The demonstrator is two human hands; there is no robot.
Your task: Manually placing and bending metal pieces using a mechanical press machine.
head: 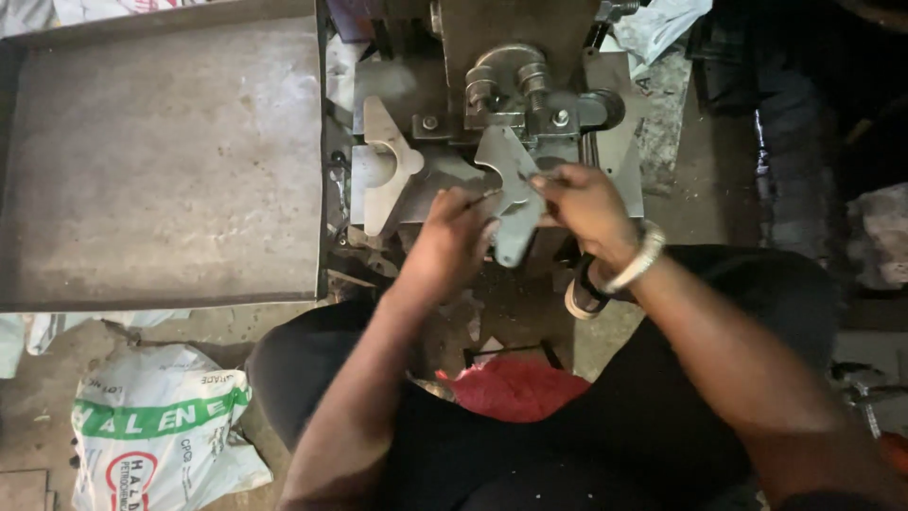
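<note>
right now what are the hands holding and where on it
Both hands grip one flat grey metal cutout plate: left hand at its left edge, right hand at its right edge.

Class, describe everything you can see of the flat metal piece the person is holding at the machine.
The metal piece is a flat, dull grey plate, seemingly steel, with pointed lobes and a rounded notch in one edge. It is held tilted over the machine. The left hand grips its left side and the right hand its right. A similar notched plate lies apart to its left.
</note>
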